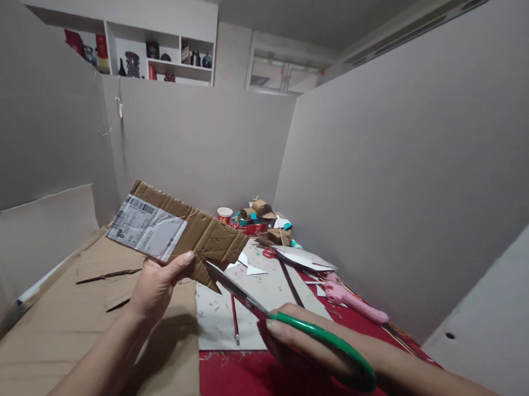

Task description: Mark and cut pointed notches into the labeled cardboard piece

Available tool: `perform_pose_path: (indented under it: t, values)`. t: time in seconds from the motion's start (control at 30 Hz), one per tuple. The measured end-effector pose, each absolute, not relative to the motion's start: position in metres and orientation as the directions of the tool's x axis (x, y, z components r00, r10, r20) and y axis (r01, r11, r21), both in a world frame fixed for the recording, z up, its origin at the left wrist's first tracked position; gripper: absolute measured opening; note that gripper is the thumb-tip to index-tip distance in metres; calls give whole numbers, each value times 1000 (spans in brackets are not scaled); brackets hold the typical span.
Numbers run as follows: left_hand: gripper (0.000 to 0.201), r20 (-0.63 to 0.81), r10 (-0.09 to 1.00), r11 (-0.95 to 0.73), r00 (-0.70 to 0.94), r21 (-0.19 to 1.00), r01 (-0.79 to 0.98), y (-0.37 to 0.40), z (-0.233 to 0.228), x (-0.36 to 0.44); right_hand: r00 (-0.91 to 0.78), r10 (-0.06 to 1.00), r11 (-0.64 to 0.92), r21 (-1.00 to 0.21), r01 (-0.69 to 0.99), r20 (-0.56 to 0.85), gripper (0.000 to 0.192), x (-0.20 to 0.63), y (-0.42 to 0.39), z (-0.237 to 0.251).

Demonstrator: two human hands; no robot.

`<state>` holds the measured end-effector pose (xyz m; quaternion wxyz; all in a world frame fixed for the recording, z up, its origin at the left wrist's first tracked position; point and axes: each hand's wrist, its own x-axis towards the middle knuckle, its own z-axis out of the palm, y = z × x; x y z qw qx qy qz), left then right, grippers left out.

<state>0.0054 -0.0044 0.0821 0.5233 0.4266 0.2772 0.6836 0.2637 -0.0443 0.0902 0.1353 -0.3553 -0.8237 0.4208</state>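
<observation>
Cardboard piece held up over the messy table, scissors at its edge.
Left hand pinches the cardboard, thumb on its white label. Right hand is curled tight around green-handled scissors, blades touching the cardboard.

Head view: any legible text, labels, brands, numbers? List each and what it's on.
None legible.
Shipping label on the cardboard piece: barcode and print, too blurred to read.
Paper cup: no readable marking.
Shelf items: too small to read.
</observation>
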Motion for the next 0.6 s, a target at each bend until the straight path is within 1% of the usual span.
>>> perform_pose_path:
  t: [0.07, 0.13, 0.37, 0.5, 0.6]
  values:
    - [25, 290, 954, -292, -81, 829, -476, -4, 81, 5, -687, 719, 358, -795, 490, -100, 66, 266, -45, 93]
    - [28, 284, 956, -285, -76, 830, -479, -4, 81, 6, -691, 713, 343, -799, 494, -121, 65, 269, -46, 94]
    - [33, 249, 968, -233, -32, 843, -486, -7, 85, 6, -719, 683, 388, -770, 506, -128, 66, 271, -43, 87]
    - [35, 236, 972, -214, -19, 843, -493, -9, 86, 6, -750, 657, 424, -785, 451, -77, 67, 271, -38, 75]
    - [32, 226, 974, -208, -28, 837, -507, -10, 87, 6, -760, 649, 466, -784, 410, -12, 67, 269, -36, 68]
